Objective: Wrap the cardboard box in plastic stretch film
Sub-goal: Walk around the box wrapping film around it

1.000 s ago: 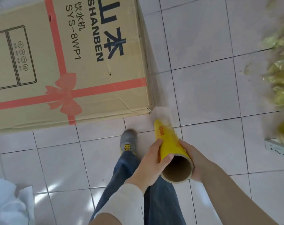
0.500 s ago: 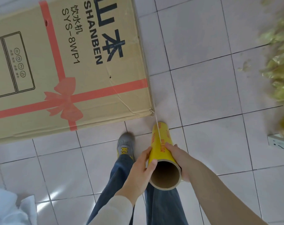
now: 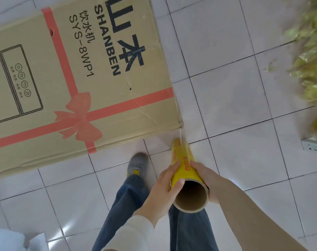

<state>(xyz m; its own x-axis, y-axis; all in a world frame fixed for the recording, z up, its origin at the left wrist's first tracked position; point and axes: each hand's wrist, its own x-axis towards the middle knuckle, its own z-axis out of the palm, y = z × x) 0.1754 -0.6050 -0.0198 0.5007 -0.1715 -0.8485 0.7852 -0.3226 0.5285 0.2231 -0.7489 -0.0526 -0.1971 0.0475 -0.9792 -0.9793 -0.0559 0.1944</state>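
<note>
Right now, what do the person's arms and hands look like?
The left hand and right hand are bare: no gloves, rings or watch visible. A white long sleeve covers the left arm to the wrist; the right forearm shows no sleeve.

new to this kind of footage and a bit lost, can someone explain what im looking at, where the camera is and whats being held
There is no machine here: a person works with bare hands, and the single picture comes from a camera worn on their head, looking down. So you see their own arms, jeans and a grey shoe from above. On the tiled floor sits a large cardboard box printed with a red ribbon and the name SHANBEN. Both hands grip a yellow roll of stretch film, the left hand on one side and the right hand on the other, with its hollow core facing the camera. A thin strip of film runs from the roll to the box's near corner. Blurred green leaves show at the right.
</note>
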